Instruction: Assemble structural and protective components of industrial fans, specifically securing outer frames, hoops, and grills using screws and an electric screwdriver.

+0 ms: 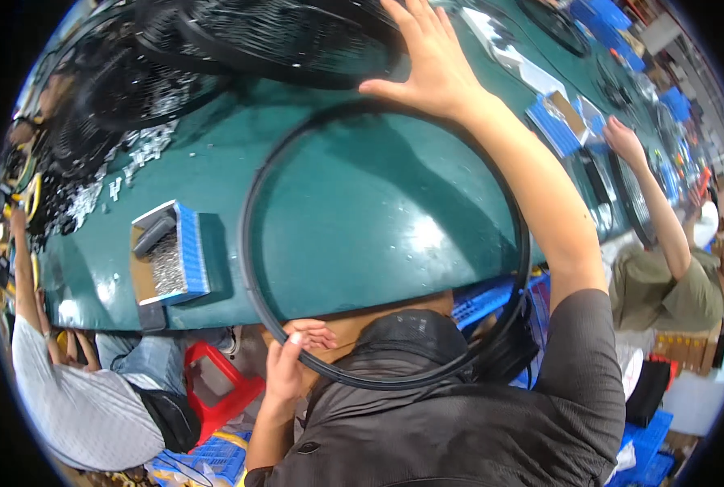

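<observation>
A large thin black ring (247,235) is tilted over the table's front edge, its lower part in front of my body. My left hand (290,361) is closed around the ring's lower left rim, with the thumb on top. Farther out, my right hand (433,69) is stretched over the table with its fingers spread and nothing in its grasp. It is just beyond the ring's far rim, beside a pile of black wire fan grilles (289,40) at the back.
On the green table (216,170) stands a blue open box (193,252) of small metal parts, with a black object on top. Loose metal clips (147,146) lie by the grilles. Co-workers sit left and right. A red stool (220,390) stands lower left, a second blue box (550,126) at right.
</observation>
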Available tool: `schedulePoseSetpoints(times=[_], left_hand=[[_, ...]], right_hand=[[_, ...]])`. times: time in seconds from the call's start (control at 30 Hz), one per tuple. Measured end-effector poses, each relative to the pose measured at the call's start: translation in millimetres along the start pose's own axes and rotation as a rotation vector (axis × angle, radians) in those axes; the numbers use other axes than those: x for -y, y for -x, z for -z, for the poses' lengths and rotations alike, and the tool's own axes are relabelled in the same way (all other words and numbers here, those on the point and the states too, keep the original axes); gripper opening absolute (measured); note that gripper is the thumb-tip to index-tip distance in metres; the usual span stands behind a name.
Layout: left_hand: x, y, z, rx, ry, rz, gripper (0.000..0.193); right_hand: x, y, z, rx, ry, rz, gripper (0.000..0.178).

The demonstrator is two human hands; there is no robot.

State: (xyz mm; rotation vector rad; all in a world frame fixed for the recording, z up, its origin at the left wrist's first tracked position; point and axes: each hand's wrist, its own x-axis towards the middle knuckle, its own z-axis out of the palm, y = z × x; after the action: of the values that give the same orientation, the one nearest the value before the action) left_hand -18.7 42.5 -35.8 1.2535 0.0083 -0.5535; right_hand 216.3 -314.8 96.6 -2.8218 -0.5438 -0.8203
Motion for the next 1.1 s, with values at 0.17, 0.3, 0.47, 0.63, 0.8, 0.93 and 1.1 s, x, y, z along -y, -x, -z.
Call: schedulePoseSetpoints(times=[0.17,0.3,0.47,0.63,0.8,0.93,1.1], left_hand=[[-2.4,0.3,4.5,-0.048,0.062,-0.041,0.054],[-2.7,-0.8,8.6,-0.260,0.223,0.071,0.057],[-9.0,-9.8,9.1,-0.137,0.178,0.121,0.070],[-9.5,-12.4,1.3,-0.273,0.132,0.221,0.073],[-7.5,-9.5,6.3,-0.143,0.142,0.156,0.064],[-1.8,-0.8,11.1,-0.211,0.118,0.122,0.056],[-8.2,7.6,5.6,-0.023,0.013,0.102,0.047]], right_hand=[[-6.2,113.8,44.9,-0.174,-0.232,-0.293,0.093],[13.6,216.2,77.3,-0.437,-0.433,-0.696,0.056],[73.0,313.2,90.6,-0.592,-0.522,-1.025,0.016],[115.7,355.5,81.0,-0.345,-0.950,-1.330,0.026],[147.8,358.0,78.5,0.089,-1.805,-1.204,0.042],[148.7,355.1,80.9,0.233,-1.820,-1.235,0.020],[125.0,353.6,86.4,0.274,-1.778,-1.173,0.020]])
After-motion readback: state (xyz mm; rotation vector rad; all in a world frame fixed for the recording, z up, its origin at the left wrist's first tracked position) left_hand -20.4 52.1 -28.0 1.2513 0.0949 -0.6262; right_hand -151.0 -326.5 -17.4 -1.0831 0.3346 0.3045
